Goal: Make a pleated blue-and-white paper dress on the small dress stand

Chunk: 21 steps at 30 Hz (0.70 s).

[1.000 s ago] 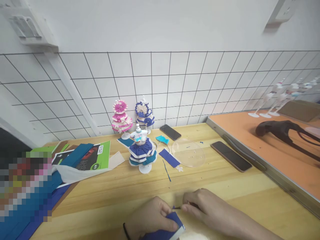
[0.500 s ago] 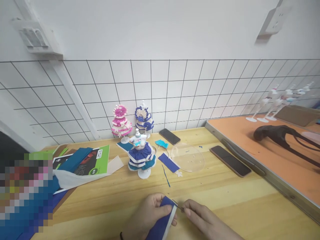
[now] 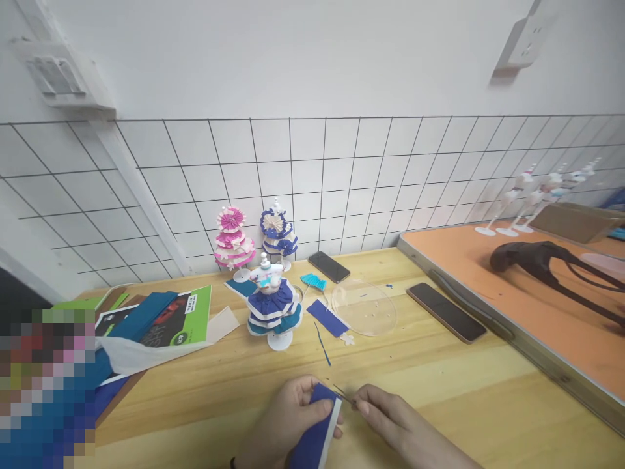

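Note:
My left hand point(image 3: 297, 417) pinches a dark blue strip with a white edge point(image 3: 317, 433) between thumb and fingers, low in the middle of the head view. Just right of it, my right hand point(image 3: 385, 413) is closed on a thin dark pointed tool point(image 3: 344, 395), whose tip is beside the strip's top corner. What kind of tool it is I cannot make out. Beyond my hands a small figure in a layered blue and white skirt point(image 3: 274, 303) stands on a white base. A blue piece point(image 3: 328, 318) and a thin blue sliver point(image 3: 322, 344) lie near it.
Behind stand a pink figure point(image 3: 233, 238) and a blue-and-cream one point(image 3: 278, 231). A clear round plate point(image 3: 365, 307) lies between two phones point(image 3: 329, 267) point(image 3: 446, 312). Papers and fabric point(image 3: 146, 316) lie at the left; an orange board point(image 3: 537, 280) is at the right.
The tool in my right hand now points more up and left, its tip a little apart from the strip. The whole view has shifted slightly; both hands keep their hold.

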Tool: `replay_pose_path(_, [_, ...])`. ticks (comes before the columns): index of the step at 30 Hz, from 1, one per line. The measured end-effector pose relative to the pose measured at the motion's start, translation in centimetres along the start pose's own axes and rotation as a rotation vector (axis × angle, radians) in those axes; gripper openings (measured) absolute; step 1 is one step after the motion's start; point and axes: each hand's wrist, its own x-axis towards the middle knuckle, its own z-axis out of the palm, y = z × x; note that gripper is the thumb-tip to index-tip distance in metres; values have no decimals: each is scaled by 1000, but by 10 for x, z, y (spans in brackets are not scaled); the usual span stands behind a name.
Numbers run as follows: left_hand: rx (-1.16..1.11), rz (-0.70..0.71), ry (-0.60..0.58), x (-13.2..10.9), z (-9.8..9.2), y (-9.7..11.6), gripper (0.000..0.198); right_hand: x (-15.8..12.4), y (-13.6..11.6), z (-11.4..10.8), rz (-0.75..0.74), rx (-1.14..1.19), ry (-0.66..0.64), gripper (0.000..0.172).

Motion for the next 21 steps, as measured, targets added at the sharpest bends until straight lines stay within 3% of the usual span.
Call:
replay_pose_path(9, [103,13,1,2,-2,-8,28,-1,-4,4,-30,13,-27,41])
replay_pose_path(21, [103,-30,29,3,-1,-12,16,2,-9,9,-36,-157,-19,36])
